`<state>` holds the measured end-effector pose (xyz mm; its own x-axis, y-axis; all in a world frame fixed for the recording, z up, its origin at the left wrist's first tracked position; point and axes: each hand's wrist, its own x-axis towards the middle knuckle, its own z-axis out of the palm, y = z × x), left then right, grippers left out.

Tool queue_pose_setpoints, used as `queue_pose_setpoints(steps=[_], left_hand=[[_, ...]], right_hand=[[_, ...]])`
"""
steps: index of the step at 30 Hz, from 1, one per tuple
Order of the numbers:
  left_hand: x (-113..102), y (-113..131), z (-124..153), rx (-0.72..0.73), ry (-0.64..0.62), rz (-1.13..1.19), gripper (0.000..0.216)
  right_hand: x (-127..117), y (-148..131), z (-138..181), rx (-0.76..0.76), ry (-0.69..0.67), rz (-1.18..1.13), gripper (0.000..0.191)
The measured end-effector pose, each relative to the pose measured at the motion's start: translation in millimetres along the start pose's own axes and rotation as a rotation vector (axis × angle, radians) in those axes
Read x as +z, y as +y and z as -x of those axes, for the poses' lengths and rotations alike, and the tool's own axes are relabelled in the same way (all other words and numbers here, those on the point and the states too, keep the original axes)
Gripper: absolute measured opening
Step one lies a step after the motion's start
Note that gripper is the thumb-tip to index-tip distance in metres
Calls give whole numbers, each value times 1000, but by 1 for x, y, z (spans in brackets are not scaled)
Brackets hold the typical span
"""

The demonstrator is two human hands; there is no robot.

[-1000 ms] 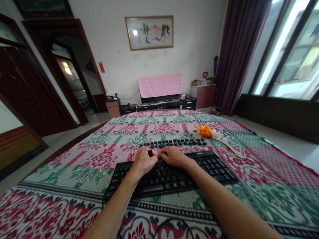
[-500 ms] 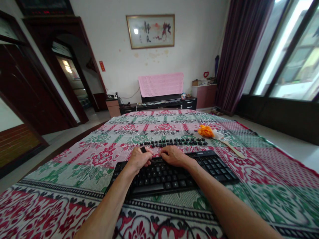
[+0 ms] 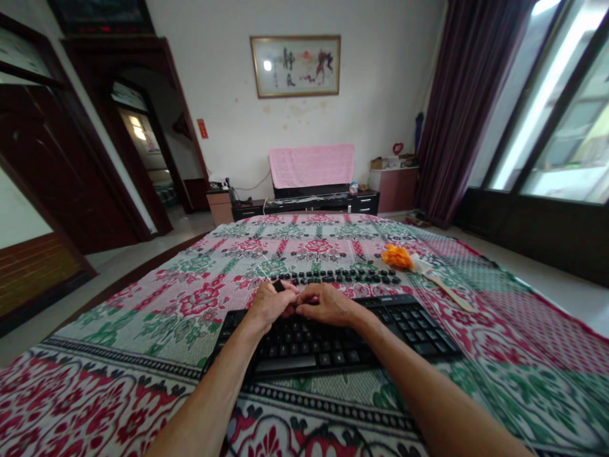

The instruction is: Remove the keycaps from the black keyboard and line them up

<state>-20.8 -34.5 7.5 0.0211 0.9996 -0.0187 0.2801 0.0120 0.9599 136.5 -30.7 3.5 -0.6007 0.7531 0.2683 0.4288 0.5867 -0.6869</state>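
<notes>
A black keyboard (image 3: 333, 346) lies on the patterned cloth in front of me, its upper part under my hands. My left hand (image 3: 272, 304) is closed around a small black object, whose blunt end sticks up between thumb and forefinger; the rest is hidden. Close against it, my right hand (image 3: 326, 304) has its fingers bent and their tips at the left fingertips, over the upper rows of keys. Whether the right fingers pinch something small I cannot make out. Beyond the keyboard, loose black keycaps (image 3: 340, 277) lie in rows on the cloth.
To the right of the keycaps lies an orange fluffy duster (image 3: 397, 256) with a pale flat handle (image 3: 451, 295). The flowered cloth (image 3: 190, 298) covers the whole table. A low black cabinet (image 3: 366, 202) with a pink cloth (image 3: 311, 166) above it stands by the far wall.
My right hand has shifted left and its fingers have come together with the left fingertips. The left hand keeps its hold on the black object. The view has tilted slightly.
</notes>
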Motion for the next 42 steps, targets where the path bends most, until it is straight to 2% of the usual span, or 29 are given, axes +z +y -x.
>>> queue_pose_setpoints(steps=[4, 8, 14, 21, 25, 27, 33, 42], left_hand=[[0, -3, -2, 60, -34, 61, 22], [0, -3, -3, 109, 37, 71, 26], [-2, -2, -4, 218, -74, 66, 20], [-2, -7, -11, 357, 30, -74, 19], [-12, -14, -20, 285, 240, -91, 24], [-20, -19, -25, 238, 312, -93, 28], [-27, -25, -29, 211, 273, -50, 28], [-26, -29, -32, 208, 253, -75, 25]], right_hand=[[-2, 5, 0, 44, 0, -11, 21], [-3, 11, 0, 72, 16, -35, 22], [-1, 23, -2, 159, 40, -83, 23], [-3, 21, -4, 219, 156, 47, 24], [-6, 17, -3, 204, 191, 117, 33], [-7, 18, -5, 204, 190, 140, 31], [-7, 26, -19, 288, 82, 288, 19], [-11, 23, -34, 386, -36, 420, 15]])
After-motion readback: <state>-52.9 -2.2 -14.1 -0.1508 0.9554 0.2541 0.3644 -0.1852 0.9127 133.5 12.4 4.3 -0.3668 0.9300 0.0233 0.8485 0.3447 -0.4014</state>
